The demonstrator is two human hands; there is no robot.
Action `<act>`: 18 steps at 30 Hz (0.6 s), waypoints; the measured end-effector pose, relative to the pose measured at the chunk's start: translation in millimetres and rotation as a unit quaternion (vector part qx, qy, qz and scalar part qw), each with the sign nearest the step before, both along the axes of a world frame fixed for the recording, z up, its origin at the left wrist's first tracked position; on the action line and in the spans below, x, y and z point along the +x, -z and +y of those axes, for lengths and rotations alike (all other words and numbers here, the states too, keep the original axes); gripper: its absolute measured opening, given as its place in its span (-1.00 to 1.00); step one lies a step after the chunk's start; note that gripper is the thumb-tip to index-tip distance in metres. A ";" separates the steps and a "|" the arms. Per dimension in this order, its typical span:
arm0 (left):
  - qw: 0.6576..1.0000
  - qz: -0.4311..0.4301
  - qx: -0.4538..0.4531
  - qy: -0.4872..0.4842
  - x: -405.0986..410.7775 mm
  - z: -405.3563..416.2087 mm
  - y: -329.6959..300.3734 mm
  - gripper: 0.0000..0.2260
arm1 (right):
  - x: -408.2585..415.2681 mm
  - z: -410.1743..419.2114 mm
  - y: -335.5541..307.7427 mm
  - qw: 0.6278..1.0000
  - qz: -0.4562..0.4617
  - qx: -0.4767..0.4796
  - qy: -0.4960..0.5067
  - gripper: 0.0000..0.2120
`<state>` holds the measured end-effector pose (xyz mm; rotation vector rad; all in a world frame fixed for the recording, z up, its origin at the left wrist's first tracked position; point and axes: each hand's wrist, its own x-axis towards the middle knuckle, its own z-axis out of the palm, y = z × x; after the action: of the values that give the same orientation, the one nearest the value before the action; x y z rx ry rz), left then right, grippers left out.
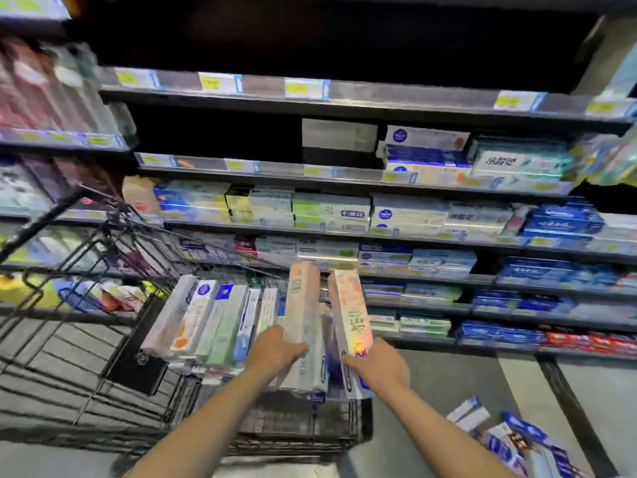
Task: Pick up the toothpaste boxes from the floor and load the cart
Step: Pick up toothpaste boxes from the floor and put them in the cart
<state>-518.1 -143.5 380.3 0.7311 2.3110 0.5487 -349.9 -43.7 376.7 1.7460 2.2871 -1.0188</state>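
A black wire cart (103, 339) stands in front of me, and a row of toothpaste boxes (206, 322) stands on end inside it. My left hand (275, 350) grips a pale toothpaste box (305, 305) at the right end of that row. My right hand (379, 369) holds a white and orange box (350, 305) beside it, with more boxes pressed between my two hands. Several blue and white boxes (510, 439) lie on the grey floor at the lower right.
Store shelves (344, 188) stocked with toothpaste boxes fill the view behind the cart. A child seat flap and handle (41, 222) rise at the cart's left. Grey floor (448, 381) runs to the right of the cart.
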 end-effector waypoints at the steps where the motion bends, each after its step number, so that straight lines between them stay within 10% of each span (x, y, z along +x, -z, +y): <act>1: 1.000 0.008 -0.011 -0.008 -14.5 -1.0 6.4 -0.69 | -13.5 -2.7 8.1 1.000 -0.009 -0.009 0.009 -0.46; 18: 0.988 0.017 -0.120 0.096 -95.5 45.1 141.5 -0.63 | -146.3 12.4 124.7 0.984 -0.131 -0.118 0.039 -0.50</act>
<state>-613.6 -98.4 238.8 0.8377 2.2561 0.1688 -496.2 -31.3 252.1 1.7635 1.8732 -0.9598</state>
